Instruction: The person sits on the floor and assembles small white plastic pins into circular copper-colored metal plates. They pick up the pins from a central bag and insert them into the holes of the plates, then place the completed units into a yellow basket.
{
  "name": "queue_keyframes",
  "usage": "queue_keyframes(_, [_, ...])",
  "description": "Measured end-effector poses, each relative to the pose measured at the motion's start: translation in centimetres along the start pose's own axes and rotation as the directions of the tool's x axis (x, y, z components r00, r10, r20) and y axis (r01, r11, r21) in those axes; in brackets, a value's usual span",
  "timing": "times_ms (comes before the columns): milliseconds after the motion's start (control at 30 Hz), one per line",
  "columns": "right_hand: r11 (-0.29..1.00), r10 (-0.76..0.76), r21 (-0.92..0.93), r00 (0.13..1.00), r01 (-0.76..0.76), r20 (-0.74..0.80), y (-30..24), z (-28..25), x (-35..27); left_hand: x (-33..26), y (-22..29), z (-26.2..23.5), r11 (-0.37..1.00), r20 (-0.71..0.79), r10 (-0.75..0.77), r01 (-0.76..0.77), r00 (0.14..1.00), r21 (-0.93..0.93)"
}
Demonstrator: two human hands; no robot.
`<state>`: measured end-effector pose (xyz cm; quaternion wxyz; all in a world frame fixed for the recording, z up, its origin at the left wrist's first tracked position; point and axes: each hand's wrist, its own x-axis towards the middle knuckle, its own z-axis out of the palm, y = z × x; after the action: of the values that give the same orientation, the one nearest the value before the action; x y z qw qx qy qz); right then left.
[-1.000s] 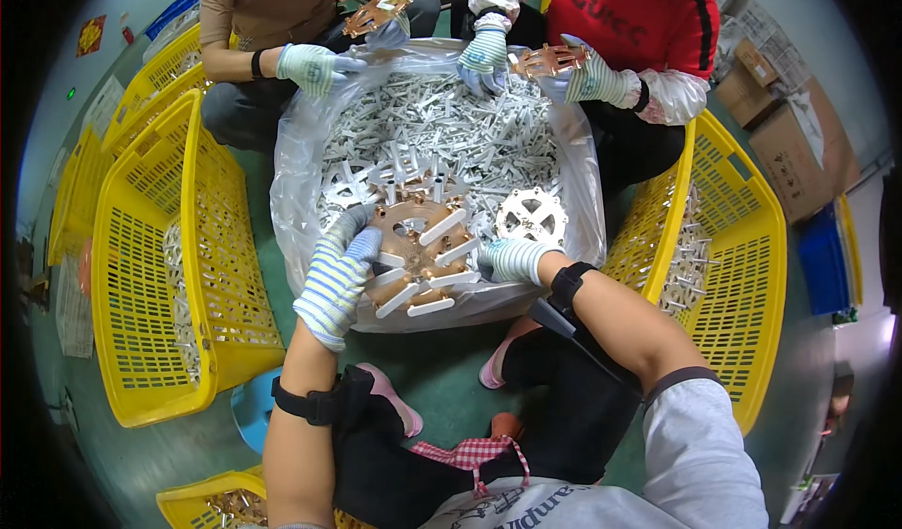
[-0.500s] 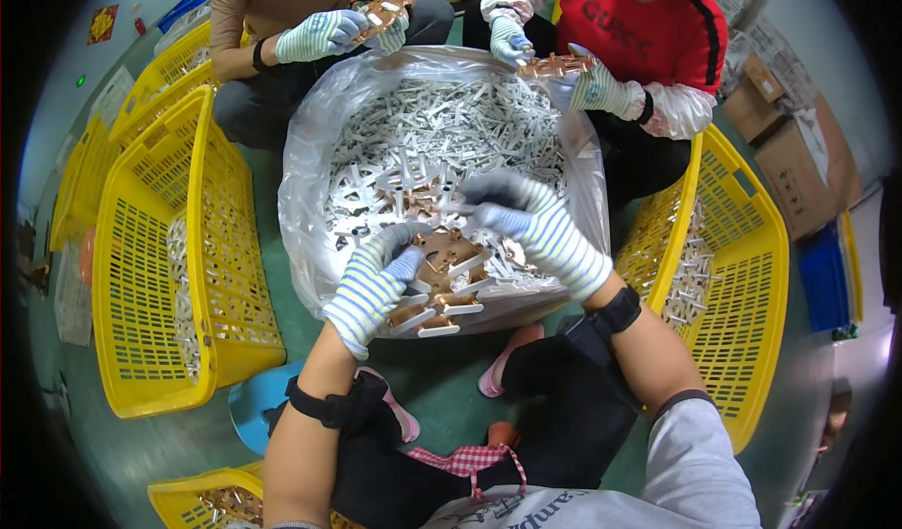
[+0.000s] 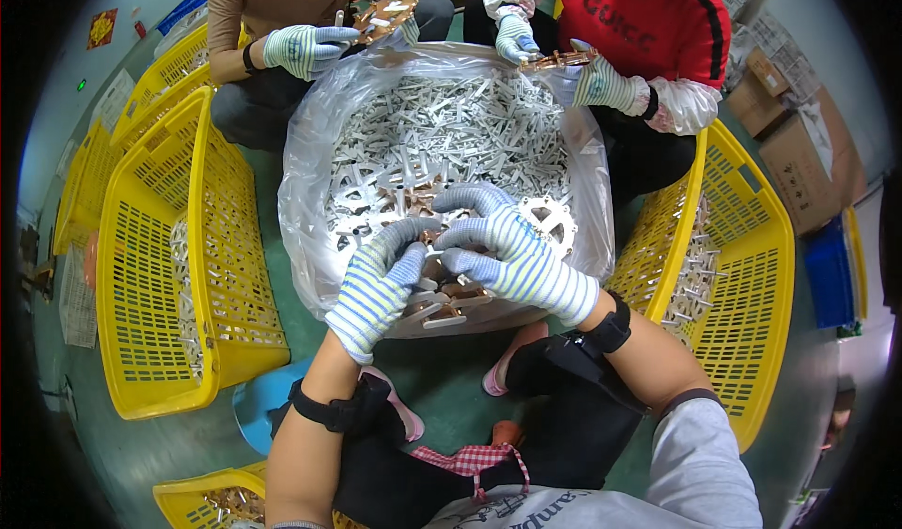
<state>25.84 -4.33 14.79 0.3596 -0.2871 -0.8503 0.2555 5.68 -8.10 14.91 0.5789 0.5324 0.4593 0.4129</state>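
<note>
My left hand (image 3: pixel 378 280), in a blue-and-white striped glove, closes its thumb and fingers on the left side of a copper-coloured metal part (image 3: pixel 462 290) with silver bars on it. My right hand (image 3: pixel 517 252), gloved alike, curls over the same part from the right, its fingertips close to my left thumb. Both hands hide most of the part. Beneath lies a heap of loose silver metal strips (image 3: pixel 451 125) inside a clear plastic liner (image 3: pixel 590 177). A round silver plate with openings (image 3: pixel 548 225) rests just beyond my right hand.
Yellow slatted baskets with metal pieces stand left (image 3: pixel 155 341) and right (image 3: pixel 742 341). Across the heap, two people in striped gloves hold copper-coloured parts (image 3: pixel 383 17). Cardboard boxes (image 3: pixel 799 167) and a blue crate (image 3: pixel 827 280) sit at the right. A blue stool (image 3: pixel 258 407) is lower left.
My right hand has come down and left onto the copper-coloured part, covering more of it. The far-left person's right hand has drawn away from their part, with a silver bar in its fingers.
</note>
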Motion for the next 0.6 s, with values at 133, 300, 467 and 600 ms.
queue_keyframes(133, [1.000,0.005,-0.004,1.000,-0.005,-0.031,0.6,0.5,-0.1,0.0,0.1,-0.1,1.000,-0.015,-0.016,0.016,1.000,-0.001])
queue_keyframes(300, [0.972,0.093,0.223,0.994,-0.079,-0.050,0.6,1.2,-0.4,-0.4,0.8,-0.1,0.996,0.006,0.028,-0.029,1.000,0.090])
queue_keyframes(467, [0.999,0.020,0.047,1.000,-0.020,0.002,0.3,0.8,-0.2,-0.5,0.6,-0.2,0.984,-0.003,0.109,-0.108,0.994,0.139])
queue_keyframes(600, [0.998,-0.061,-0.003,0.998,0.061,0.029,0.3,0.7,0.1,-0.2,-0.3,0.1,0.959,-0.108,0.174,-0.144,0.979,0.243])
